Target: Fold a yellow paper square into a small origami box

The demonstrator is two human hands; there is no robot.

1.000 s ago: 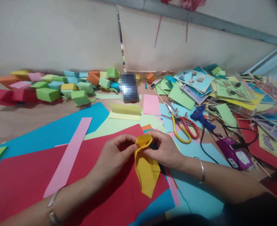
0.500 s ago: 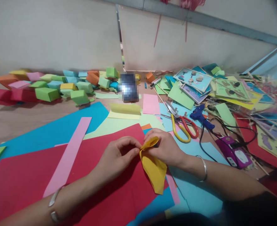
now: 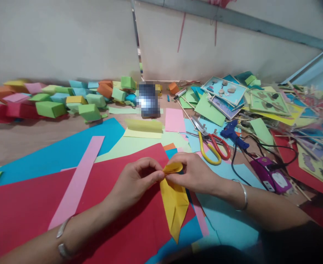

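A folded piece of yellow paper hangs between my two hands above a large red sheet. The thumb and fingers of my left hand pinch its upper left edge. My right hand grips the upper part from the other side, where the paper bends over into a curved flap. Below the grip the paper widens with creases and ends in a point. Some right fingertips are hidden behind the paper. A pink strip lies on the red sheet, left of my left hand.
Yellow-and-red-handled scissors, a blue glue gun and a purple power socket with black cord lie at right. Several folded paper boxes line the back left. Picture cards are piled at the back right.
The yellow paper has turned in my fingers, so its lower part now hangs further left and shows more of its creased face. Both hands keep their pinch almost in place.
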